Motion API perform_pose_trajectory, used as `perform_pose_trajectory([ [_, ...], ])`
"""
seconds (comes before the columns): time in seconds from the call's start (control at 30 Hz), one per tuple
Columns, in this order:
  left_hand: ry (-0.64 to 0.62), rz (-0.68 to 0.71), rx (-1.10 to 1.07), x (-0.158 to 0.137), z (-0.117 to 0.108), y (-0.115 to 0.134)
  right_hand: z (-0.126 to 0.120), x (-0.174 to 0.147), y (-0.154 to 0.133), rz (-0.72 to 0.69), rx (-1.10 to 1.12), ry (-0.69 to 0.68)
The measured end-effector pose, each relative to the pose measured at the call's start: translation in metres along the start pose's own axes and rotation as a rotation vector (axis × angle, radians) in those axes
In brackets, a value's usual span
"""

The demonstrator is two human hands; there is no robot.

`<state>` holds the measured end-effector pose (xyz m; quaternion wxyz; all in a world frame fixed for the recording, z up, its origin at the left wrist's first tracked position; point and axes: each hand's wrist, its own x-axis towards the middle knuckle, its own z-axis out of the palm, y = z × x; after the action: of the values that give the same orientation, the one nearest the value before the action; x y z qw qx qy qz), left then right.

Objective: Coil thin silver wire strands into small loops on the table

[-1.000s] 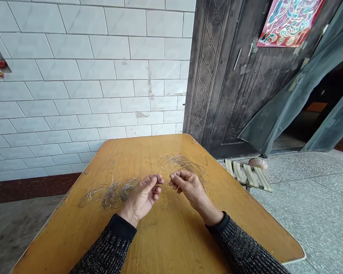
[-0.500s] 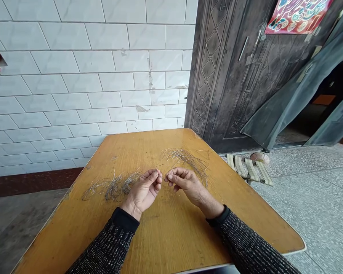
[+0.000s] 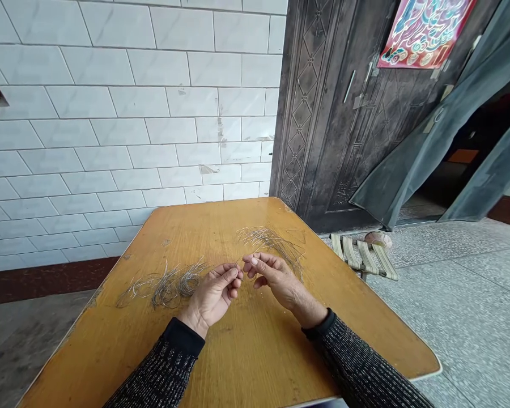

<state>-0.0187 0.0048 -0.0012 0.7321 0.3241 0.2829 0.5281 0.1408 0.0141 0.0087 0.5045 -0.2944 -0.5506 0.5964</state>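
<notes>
Over the middle of the wooden table [image 3: 255, 351], my left hand [image 3: 216, 293] pinches a thin wire [image 3: 237, 263] between thumb and fingers. My right hand [image 3: 276, 279] meets it from the other side, thumb and forefinger closed at the wire's end; the fingertips hide most of the wire. Left of my hands lie tangled bundles of thin grey wire [image 3: 165, 289], one of them a looped coil [image 3: 190, 281]. Behind my right hand, a loose spread of longer wires [image 3: 276, 241] fans over the tabletop.
A white tiled wall [image 3: 123, 130] stands past the table's far edge. At right are a dark carved door [image 3: 323, 141] and a hanging grey-green curtain [image 3: 420, 141]. A low strap-seat stool [image 3: 363, 255] stands on the speckled floor beside the table.
The view has tilted up slightly. My right fingertips have shifted up against my left ones, and the gap between my hands has narrowed. The wire bundles lie as before.
</notes>
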Motion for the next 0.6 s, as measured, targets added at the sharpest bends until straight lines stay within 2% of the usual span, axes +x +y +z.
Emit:
perform_pose_trajectory([
  [0.2, -0.02, -0.035, -0.005, -0.0007, 0.0035, -0.0028, -0.0003, 0.0011, 0.0006, -0.025, 0.095, 0.056],
  [0.47, -0.008, -0.028, -0.029, -0.0019, 0.0083, -0.0063, 0.0048, 0.0039, 0.0055, -0.135, 0.077, 0.216],
  [0.6, -0.008, -0.037, 0.005, -0.0026, 0.0088, -0.0062, 0.0038, 0.0047, 0.0091, -0.163, 0.095, 0.228],
])
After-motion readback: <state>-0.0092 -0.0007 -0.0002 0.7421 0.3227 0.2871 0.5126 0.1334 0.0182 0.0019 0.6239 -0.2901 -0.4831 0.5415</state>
